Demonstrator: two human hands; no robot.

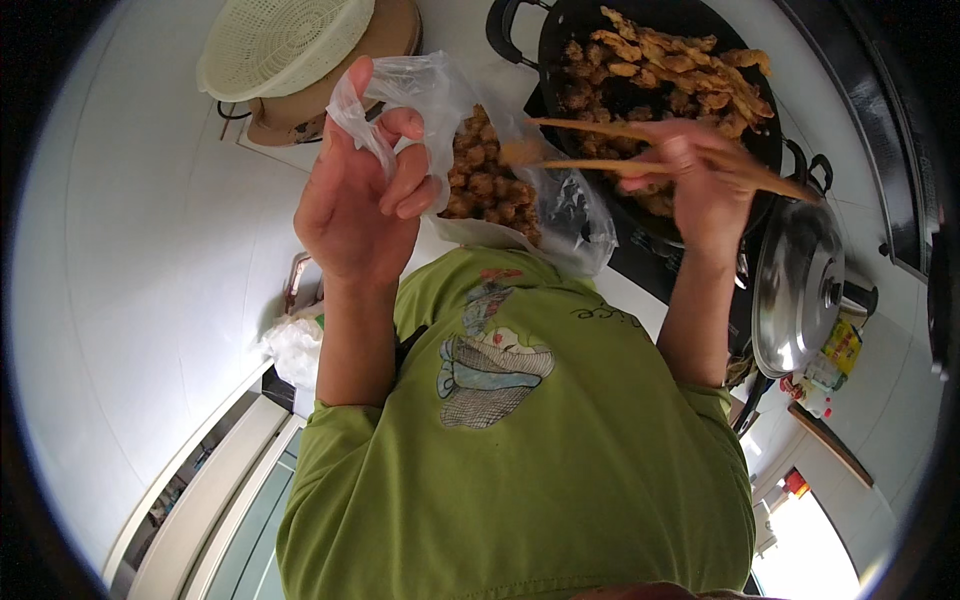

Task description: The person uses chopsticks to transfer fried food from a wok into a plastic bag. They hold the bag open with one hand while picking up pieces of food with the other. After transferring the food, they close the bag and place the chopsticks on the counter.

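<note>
My left hand (367, 180) grips the rim of a clear plastic bag (431, 82) and holds its mouth up. Browned fried pieces of food (491, 180) lie inside the bag, against its lower side. In my right hand (697, 180) is a pair of wooden chopsticks (600, 165), their tips at the bag's opening with a blurred brown piece by them. Behind that hand stands a black wok (555, 45) holding small browned pieces and longer fried strips (675, 60). The wok's lower part is partly hidden by my right hand.
A cream plastic colander (285, 45) rests on a brown round board or lid (390, 45) at the upper left. Beneath the wok is a black stove (645, 259). A steel lid (799, 292) stands at the right, near a yellow packet (841, 349). A white plastic bag (294, 349) lies at the left.
</note>
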